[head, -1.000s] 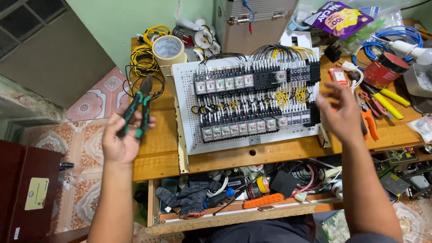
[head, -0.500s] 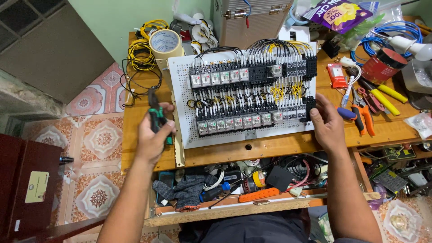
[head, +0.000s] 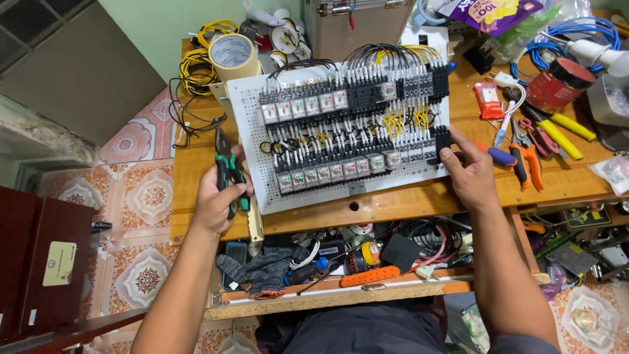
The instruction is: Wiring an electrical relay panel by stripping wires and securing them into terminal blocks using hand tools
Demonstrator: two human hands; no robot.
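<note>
White perforated panel (head: 341,124) lies flat mid-worktop (head: 196,177), tilted slightly, and serves as landmark. Two rows of relays and terminal blocks are mounted on it; black and yellow wires already loop between the rows and arch over the top edge. Wiring looks largely in place, judged from the density; which leads remain loose I cannot tell.

Left hand (head: 219,196), at the panel's lower left corner, is clenched around green-handled pliers (head: 227,172), jaws pointing away from the person. Right hand (head: 468,174) rests at the panel's lower right edge, fingers spread and touching the board beside a black terminal block, grasping nothing.

Packages and labels:
- purple snack bag (head: 491,12), beyond the panel's top right corner.
- small red blister pack (head: 487,99), just right of the panel.
- red tin (head: 558,84), farther right.
- roll of tan tape (head: 233,56), above the panel's top left corner.
- cream rectangular label (head: 60,263) on a dark red cabinet, far left of the panel, at floor level.
</note>
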